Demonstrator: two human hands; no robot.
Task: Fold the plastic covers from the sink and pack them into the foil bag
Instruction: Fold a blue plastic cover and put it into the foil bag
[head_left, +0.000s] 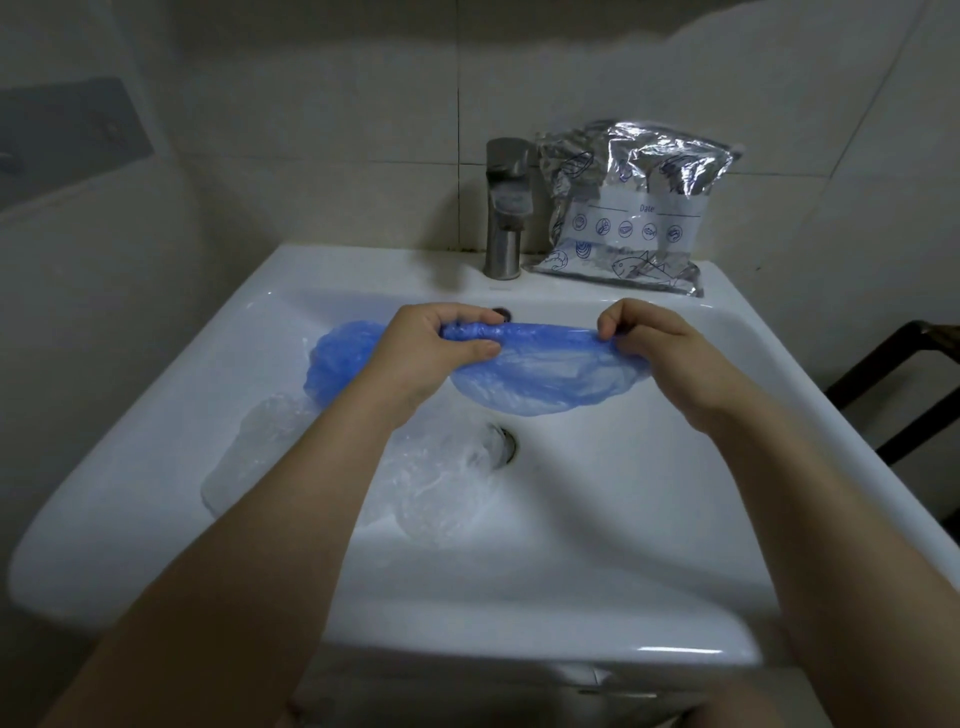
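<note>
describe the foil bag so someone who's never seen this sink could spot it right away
Start at the white sink and look to its back ledge, where the metal tap stands. The foil bag sits just right of the tap, leaning against the tiled wall. It is the only shiny, crinkled silver thing, with a white label strip and blue food drawings.

A: The sink (597, 525)?
B: Glossy white ceramic, smooth, with bright highlights along the rim.
A: The blue cover (540, 379)?
B: Thin, wrinkled plastic film, half see-through, gathered along its top edge. The clear cover (426, 493) in the basin is crinkled plastic as well, nearly colourless.
A: The bag (631, 208)?
B: Shiny silver foil, creased, with a matt white printed label.
A: The tap (506, 208)?
B: Brushed metal, dull grey. The wall (311, 130) is smooth pale tile
</note>
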